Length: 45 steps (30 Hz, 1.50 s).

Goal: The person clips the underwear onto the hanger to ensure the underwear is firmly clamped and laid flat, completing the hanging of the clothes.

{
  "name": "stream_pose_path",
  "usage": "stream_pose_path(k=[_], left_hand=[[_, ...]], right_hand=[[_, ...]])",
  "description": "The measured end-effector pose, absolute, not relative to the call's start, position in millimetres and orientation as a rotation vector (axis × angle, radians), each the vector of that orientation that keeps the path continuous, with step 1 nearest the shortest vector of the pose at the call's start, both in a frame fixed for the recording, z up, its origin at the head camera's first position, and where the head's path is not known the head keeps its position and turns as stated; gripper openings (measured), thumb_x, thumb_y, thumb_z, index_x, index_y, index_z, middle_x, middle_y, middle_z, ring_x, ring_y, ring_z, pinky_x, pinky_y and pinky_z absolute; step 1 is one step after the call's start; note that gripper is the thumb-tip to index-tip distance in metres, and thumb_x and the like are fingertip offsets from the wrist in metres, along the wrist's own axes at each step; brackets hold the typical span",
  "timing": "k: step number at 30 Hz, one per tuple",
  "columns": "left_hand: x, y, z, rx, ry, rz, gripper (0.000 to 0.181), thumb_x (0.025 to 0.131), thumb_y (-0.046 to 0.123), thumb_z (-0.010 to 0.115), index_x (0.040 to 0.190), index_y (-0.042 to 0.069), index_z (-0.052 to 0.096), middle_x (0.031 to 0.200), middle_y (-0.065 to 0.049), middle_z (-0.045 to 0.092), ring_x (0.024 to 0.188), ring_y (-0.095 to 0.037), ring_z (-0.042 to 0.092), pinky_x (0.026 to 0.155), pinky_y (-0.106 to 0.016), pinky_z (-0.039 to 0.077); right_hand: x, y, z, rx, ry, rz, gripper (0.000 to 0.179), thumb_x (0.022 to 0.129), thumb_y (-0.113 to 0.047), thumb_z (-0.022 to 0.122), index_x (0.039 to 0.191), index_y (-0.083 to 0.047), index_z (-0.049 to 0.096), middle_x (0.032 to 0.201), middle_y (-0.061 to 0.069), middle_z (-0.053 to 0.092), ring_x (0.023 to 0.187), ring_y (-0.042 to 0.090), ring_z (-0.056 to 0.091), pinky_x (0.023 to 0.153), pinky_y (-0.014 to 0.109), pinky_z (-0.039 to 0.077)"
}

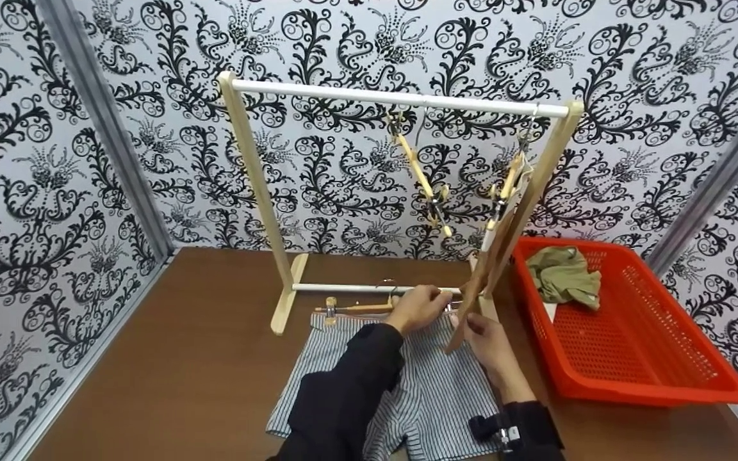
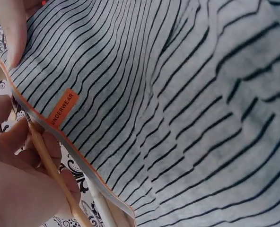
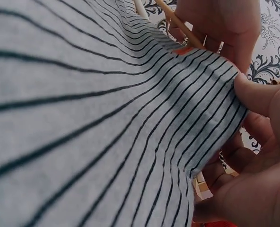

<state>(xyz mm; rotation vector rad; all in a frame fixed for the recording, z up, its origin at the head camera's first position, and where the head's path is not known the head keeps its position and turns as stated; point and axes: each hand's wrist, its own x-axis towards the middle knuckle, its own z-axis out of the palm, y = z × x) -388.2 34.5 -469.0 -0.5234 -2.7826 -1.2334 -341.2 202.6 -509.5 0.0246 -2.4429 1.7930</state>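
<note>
Grey-and-black striped boxer shorts [image 1: 436,378] lie on the table, with an orange label reading UNDERWEAR [image 2: 64,108] at the waistband. Along that waistband lies a wooden clip hanger [image 1: 366,308], one clip [image 1: 330,310] at the left end of the band. My left hand [image 1: 421,307] grips the hanger near its right end, fingers curled by the clip there. At the waistband's right corner my right hand [image 1: 487,342] pinches the fabric, thumb on top in the right wrist view. A hanging brown garment [image 1: 468,310] partly covers the right hand in the head view.
A wooden rack with a white rail [image 1: 369,95] stands behind the shorts. From it hang a bare clip hanger [image 1: 417,166] and another hanger [image 1: 511,179] bearing the brown garment. To the right, a red basket [image 1: 683,384] holds an olive-green cloth [image 1: 564,275].
</note>
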Motion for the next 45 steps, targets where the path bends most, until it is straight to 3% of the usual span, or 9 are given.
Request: stream_pose_path(k=[3, 5, 7, 12, 16, 24, 30, 40, 45], left_hand=[[-388.6, 36.9, -465.8, -0.524, -2.784, -1.350, 0.040, 0.105, 0.043, 0.050, 0.100, 0.009, 0.070, 0.087, 0.001, 0.066, 0.085, -0.018, 0.061, 0.087, -0.042, 0.046], [-389.0, 38.0, -463.6, -0.538, -2.784, -1.417, 0.042, 0.105, 0.045, 0.049, 0.103, 0.007, 0.069, 0.086, 0.001, 0.064, 0.084, -0.017, 0.059, 0.085, -0.038, 0.045], [-389.7, 39.5, -462.1, -0.540, -2.792, -1.432, 0.043, 0.105, 0.046, 0.049, 0.102, 0.007, 0.068, 0.084, 0.002, 0.063, 0.084, -0.017, 0.059, 0.088, -0.041, 0.044], [-389.8, 37.8, -463.2, -0.541, -2.811, -1.402, 0.042, 0.104, 0.046, 0.050, 0.093, 0.010, 0.069, 0.077, 0.004, 0.062, 0.082, -0.017, 0.060, 0.097, -0.055, 0.036], [-388.8, 33.6, -465.6, -0.503, -2.813, -1.426, 0.040, 0.104, 0.044, 0.051, 0.094, 0.011, 0.071, 0.074, 0.006, 0.061, 0.081, -0.016, 0.060, 0.101, -0.062, 0.030], [-388.4, 35.1, -467.3, -0.509, -2.813, -1.369, 0.041, 0.104, 0.041, 0.053, 0.109, 0.006, 0.074, 0.098, -0.002, 0.073, 0.098, -0.022, 0.066, 0.098, -0.059, 0.037], [-387.6, 37.9, -465.6, -0.506, -2.762, -1.415, 0.037, 0.104, 0.036, 0.054, 0.107, 0.004, 0.073, 0.092, -0.004, 0.071, 0.091, -0.023, 0.065, 0.098, -0.056, 0.036], [-389.8, 37.9, -463.4, -0.425, -2.695, -1.580, 0.035, 0.102, 0.039, 0.059, 0.108, 0.008, 0.075, 0.097, 0.001, 0.073, 0.097, -0.019, 0.064, 0.097, -0.046, 0.038], [-391.3, 36.4, -461.6, -0.391, -2.660, -1.638, 0.038, 0.101, 0.038, 0.062, 0.110, 0.004, 0.074, 0.106, -0.006, 0.073, 0.103, -0.022, 0.065, 0.094, -0.038, 0.048]], right_hand=[[-339.8, 204.9, -509.5, 0.026, -2.429, 1.806, 0.028, 0.102, -0.012, 0.061, 0.120, 0.008, 0.068, 0.120, 0.023, 0.067, 0.112, 0.031, 0.060, 0.097, 0.041, 0.049], [-340.1, 206.7, -510.5, 0.032, -2.412, 1.794, 0.024, 0.100, -0.010, 0.062, 0.115, 0.008, 0.070, 0.117, 0.022, 0.068, 0.109, 0.031, 0.060, 0.092, 0.036, 0.050], [-340.7, 207.8, -512.0, 0.039, -2.403, 1.749, 0.020, 0.099, -0.006, 0.062, 0.111, 0.008, 0.071, 0.112, 0.021, 0.068, 0.103, 0.029, 0.060, 0.085, 0.032, 0.049], [-342.6, 204.8, -514.0, 0.063, -2.410, 1.721, 0.024, 0.097, -0.013, 0.070, 0.111, 0.006, 0.073, 0.114, 0.019, 0.070, 0.108, 0.030, 0.062, 0.092, 0.037, 0.050], [-343.8, 200.7, -517.0, 0.142, -2.411, 1.691, 0.019, 0.096, -0.012, 0.071, 0.106, 0.004, 0.075, 0.108, 0.016, 0.072, 0.102, 0.027, 0.065, 0.088, 0.034, 0.052], [-343.8, 200.8, -521.8, 0.264, -2.362, 1.647, 0.015, 0.095, -0.005, 0.071, 0.103, 0.008, 0.073, 0.101, 0.018, 0.073, 0.095, 0.028, 0.067, 0.079, 0.028, 0.052], [-342.7, 204.2, -519.2, 0.247, -2.365, 1.705, 0.020, 0.096, -0.009, 0.070, 0.108, 0.007, 0.072, 0.102, 0.017, 0.072, 0.092, 0.024, 0.065, 0.079, 0.029, 0.051], [-342.2, 206.9, -515.2, 0.214, -2.372, 1.795, 0.022, 0.095, -0.011, 0.072, 0.109, 0.006, 0.071, 0.097, 0.011, 0.070, 0.088, 0.020, 0.061, 0.078, 0.029, 0.050], [-343.4, 204.9, -516.4, 0.180, -2.325, 1.745, 0.017, 0.092, -0.013, 0.076, 0.095, 0.003, 0.072, 0.085, 0.007, 0.068, 0.079, 0.016, 0.059, 0.072, 0.027, 0.049]])
